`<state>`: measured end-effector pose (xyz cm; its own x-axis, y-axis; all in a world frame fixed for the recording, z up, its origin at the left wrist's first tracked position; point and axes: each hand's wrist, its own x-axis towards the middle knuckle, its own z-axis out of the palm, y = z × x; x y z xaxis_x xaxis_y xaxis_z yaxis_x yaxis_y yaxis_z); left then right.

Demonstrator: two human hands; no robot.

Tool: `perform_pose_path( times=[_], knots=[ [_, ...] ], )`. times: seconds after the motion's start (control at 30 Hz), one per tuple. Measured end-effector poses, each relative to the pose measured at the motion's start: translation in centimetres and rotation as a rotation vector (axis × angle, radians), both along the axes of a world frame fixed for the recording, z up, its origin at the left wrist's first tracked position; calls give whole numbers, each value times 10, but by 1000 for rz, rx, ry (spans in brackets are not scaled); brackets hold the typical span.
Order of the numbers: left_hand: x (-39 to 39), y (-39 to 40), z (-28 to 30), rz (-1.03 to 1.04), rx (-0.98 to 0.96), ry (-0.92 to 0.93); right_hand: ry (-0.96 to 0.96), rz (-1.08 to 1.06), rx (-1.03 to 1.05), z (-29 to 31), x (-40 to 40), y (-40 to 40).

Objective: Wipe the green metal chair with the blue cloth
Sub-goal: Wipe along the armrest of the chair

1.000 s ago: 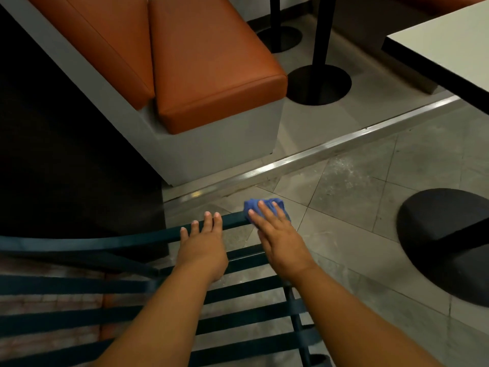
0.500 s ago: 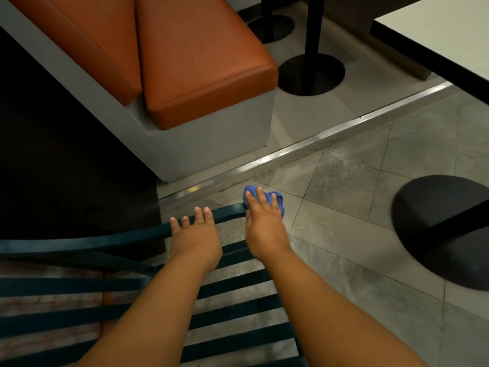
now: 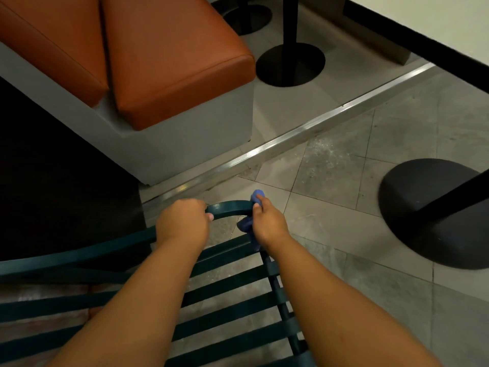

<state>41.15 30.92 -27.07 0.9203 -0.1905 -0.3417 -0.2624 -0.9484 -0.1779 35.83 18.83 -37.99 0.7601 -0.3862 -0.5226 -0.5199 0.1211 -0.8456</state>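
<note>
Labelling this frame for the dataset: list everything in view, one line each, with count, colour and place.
green metal slatted chair: 1, dark green, bottom centre, under both arms
crumpled blue cloth: 1, blue, at the right end of the chair's curved top rail
padded bench cushions: 2, orange, top left, on a grey base
round pedestal table bases: 3, black, one right, two at top
pale table top with dark edge: 1, off-white, top right
metal floor strip: 1, silver, diagonal across the grey tiled floor
left hand: 1, fingers wrapped round the top rail
right hand: 1, closed on the cloth at the rail's end
</note>
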Motion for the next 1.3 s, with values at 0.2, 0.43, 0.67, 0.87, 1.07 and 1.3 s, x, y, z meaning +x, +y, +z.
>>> perform_pose_path(
  times=[0.2,0.43,0.67,0.87,1.07,1.3],
  knots=[
    [11,-20,7,-147,249,29,-375,345,-581,12,-7,30],
    [14,-27,10,-272,333,42,-408,70,-212,-22,12,8],
    [20,-32,6,-333,353,54,269,-214,676,-56,8,-15],
    [23,-31,7,-345,384,55,-249,-137,-126,-17,-7,27],
    [24,-36,10,-238,376,41,-463,-90,-315,-24,-13,45],
    [27,-44,-24,-123,-296,259,-22,-493,335,-67,-24,-38]
  ],
)
